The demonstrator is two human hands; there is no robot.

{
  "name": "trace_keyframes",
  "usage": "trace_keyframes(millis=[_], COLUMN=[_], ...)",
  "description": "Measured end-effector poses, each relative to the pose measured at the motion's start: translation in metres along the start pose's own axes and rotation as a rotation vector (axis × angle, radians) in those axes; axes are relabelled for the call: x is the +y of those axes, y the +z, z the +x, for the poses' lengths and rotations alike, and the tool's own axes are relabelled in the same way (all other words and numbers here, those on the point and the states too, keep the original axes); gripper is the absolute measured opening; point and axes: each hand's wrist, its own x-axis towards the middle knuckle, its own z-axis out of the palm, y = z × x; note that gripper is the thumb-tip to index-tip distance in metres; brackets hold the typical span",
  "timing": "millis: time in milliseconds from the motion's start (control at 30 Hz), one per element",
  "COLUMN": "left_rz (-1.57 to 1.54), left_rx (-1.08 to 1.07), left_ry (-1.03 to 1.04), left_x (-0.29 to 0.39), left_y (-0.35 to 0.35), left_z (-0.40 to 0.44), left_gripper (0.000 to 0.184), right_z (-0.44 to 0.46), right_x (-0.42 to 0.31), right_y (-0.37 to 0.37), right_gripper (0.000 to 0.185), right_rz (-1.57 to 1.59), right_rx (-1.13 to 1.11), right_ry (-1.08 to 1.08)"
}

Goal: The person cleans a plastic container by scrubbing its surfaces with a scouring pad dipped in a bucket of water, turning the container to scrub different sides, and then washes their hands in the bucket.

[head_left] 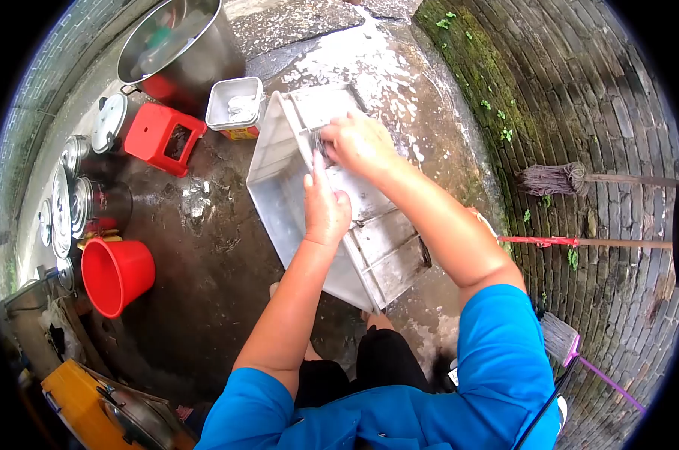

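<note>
A large whitish plastic crate [279,202] stands tilted on its side on the wet ground in front of me. My left hand [326,206] is closed on the crate's upper rim, its fingers pointing up along the edge. My right hand [358,142] is curled round a small greyish scrubber [318,141], pressed against the crate's outer side near the rim. The scrubber is mostly hidden by the fingers. White suds [369,64] lie on the ground beyond the crate.
At the left are a big metal pot [197,56], a white tub [236,109], a red stool [159,139], a red bucket [118,277] and several lidded pots. Along the brick wall [617,135] at the right are a mop [553,180] and a purple-handled broom [561,339].
</note>
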Motion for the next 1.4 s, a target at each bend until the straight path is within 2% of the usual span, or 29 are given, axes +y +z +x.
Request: trace_keyframes(millis=[33,67,100,133,167,200,267,333,400,467,533,567,600,667,700,733,800,867,933,1000,1067,1133,1200,1267,1333,1400], left_rz=[-0.065,-0.056,-0.094,-0.133,-0.283,-0.277,-0.166,-0.202,-0.088,-0.053,-0.140,-0.180,-0.185,-0.199,-0.109,-0.109,-0.261,-0.256,-0.327,-0.323,-0.272,-0.149,0.039,0.069,0.117,0.327], left_rx=[0.109,0.104,0.198,0.281,0.207,0.207,0.177,0.157,0.129,0.120,0.128,0.139,0.134,0.115,0.188,0.177,0.162,0.177,0.124,0.130,0.190,0.249,0.327,0.302,0.264,0.186], left_ry=[0.209,0.206,0.318,0.416,0.278,0.288,0.206,0.237,0.201,0.184,0.193,0.182,0.187,0.096,0.206,0.194,0.228,0.256,0.174,0.134,0.210,0.133,0.227,0.292,0.354,0.467], left_x=[-0.009,-0.018,-0.022,-0.019,-0.017,-0.019,-0.031,-0.035,-0.034,-0.030,-0.031,-0.033,-0.029,-0.027,-0.034,-0.037,-0.034,-0.033,-0.033,-0.034,-0.040,-0.034,-0.028,-0.027,-0.022,-0.027], left_y=[0.005,0.008,0.008,0.005,0.000,0.000,0.001,0.000,-0.003,-0.002,-0.002,0.000,0.000,-0.004,-0.001,-0.001,-0.006,-0.015,-0.031,-0.044,-0.051,-0.052,-0.043,-0.039,-0.033,-0.040], left_z=[-0.002,0.000,0.007,0.005,-0.002,0.000,0.000,0.006,0.008,0.007,0.009,0.007,0.006,0.006,0.008,0.006,0.004,-0.004,-0.011,-0.016,-0.016,-0.022,-0.021,-0.018,-0.016,-0.011], left_gripper=[0.083,0.083,0.087,0.091,0.092,0.092,0.091,0.089,0.088,0.087,0.086,0.085,0.085,0.081,0.079,0.079,0.078,0.076,0.076,0.075,0.074,0.074,0.076,0.077,0.077,0.075], right_z=[0.010,0.015,0.015,0.009,0.003,0.007,0.015,0.022,0.030,0.031,0.028,0.023,0.014,-0.012,-0.030,-0.053,-0.110,-0.172,-0.231,-0.251,-0.270,-0.273,-0.262,-0.295,-0.312,-0.304], right_x=[0.005,0.009,0.008,0.003,-0.002,-0.003,-0.013,-0.013,-0.010,-0.002,0.016,0.029,0.053,0.058,0.068,0.085,0.133,0.173,0.211,0.217,0.222,0.208,0.181,0.220,0.227,0.212], right_y=[0.005,0.009,0.005,-0.002,-0.008,-0.011,-0.015,-0.011,-0.007,-0.013,-0.022,-0.024,-0.015,-0.028,-0.025,-0.019,0.022,0.086,0.180,0.231,0.309,0.353,0.354,0.465,0.467,0.421], right_gripper=[0.010,0.010,0.010,0.010,0.011,0.011,0.013,0.019,0.018,0.019,0.021,0.023,0.021,0.018,0.017,0.017,0.022,0.024,0.028,0.033,0.043,0.047,0.051,0.054,0.052,0.051], right_rz=[0.014,0.030,0.034,0.053,0.077,0.077,-0.070,-0.048,-0.049,-0.061,-0.117,-0.182,-0.260,-0.208,-0.044,0.116,0.358,0.702,0.833,0.998,0.956,0.332,0.241,0.316,1.354,1.667], right_rx=[0.006,0.011,0.020,-0.117,-0.254,-0.242,-0.368,-0.368,-0.209,-0.240,-0.597,-0.594,-0.518,-0.327,-0.213,-0.098,0.160,0.158,0.190,0.080,0.159,-0.055,-0.355,-0.498,-0.432,0.038], right_ry=[0.058,0.114,0.117,0.019,-0.079,-0.078,-0.154,-0.118,0.080,0.083,0.015,0.081,0.036,0.043,0.153,0.265,0.391,0.888,1.041,1.225,1.177,1.084,1.157,1.007,1.452,1.212])
